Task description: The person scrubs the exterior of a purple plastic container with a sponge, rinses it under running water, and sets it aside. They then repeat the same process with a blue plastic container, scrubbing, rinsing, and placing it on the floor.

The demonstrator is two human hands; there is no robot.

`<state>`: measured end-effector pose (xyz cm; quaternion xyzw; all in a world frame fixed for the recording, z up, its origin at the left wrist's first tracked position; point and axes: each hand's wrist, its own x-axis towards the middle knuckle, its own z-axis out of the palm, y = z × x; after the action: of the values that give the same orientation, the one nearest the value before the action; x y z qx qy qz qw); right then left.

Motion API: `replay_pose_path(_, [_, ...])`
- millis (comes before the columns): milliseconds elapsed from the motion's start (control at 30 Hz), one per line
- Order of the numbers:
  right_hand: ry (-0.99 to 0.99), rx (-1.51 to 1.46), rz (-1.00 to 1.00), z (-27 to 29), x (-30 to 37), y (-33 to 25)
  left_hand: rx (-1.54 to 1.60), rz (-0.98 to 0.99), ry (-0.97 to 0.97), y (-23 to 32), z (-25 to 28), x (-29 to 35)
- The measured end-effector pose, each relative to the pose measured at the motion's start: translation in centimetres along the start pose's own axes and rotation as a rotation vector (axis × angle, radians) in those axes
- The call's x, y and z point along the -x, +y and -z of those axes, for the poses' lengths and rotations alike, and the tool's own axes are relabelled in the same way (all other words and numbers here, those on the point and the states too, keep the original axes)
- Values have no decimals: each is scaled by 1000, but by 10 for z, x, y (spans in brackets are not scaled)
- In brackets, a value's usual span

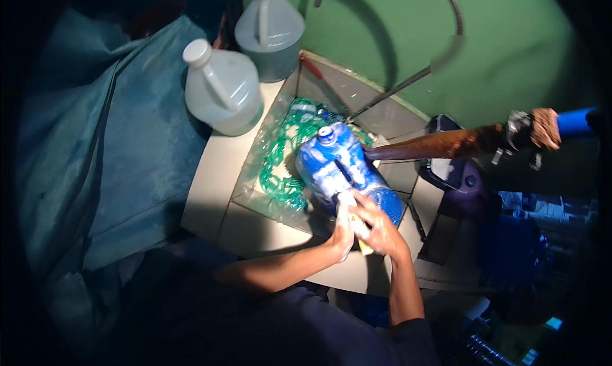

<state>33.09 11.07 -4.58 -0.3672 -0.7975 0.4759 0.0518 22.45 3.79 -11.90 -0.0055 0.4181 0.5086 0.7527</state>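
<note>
Blue jug (360, 166): super sudsy, so I'd guess it could skid if bumped; sits just past the fingertips (364, 205), contact's hard to tell.
Right hand (380, 231): fingers curled round the yellow sponge (365, 247), looks like.
Left hand (344, 233): foamy, can't tell if it's gripping.
Yellow sponge: between slick-looking hands, might slip.

- Translucent, white-capped plastic jug (273, 29), upper left: cap clipped by top edge.
- Small yellow-and-white object (365, 247), centre: partly hidden by bare right hand (382, 231), kind unclear.
</note>
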Motion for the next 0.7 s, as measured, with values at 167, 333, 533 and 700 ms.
replay_pose_path(167, [683, -294, -78, 11, 38, 24, -1350, -759, -271, 109, 10, -23])
replay_pose_path(333, [661, 627, -105, -26, 9, 54, -2297, -748, -629, 153, 0, -88])
replay_pose_path(533, [278, 307, 150, -18, -60, 22, -1720, -1429, -444, 124, 73, -50])
replay_pose_path(700, [290, 491, 101, -18, -18, 72, -2099, -926, -373, 118, 61, -12])
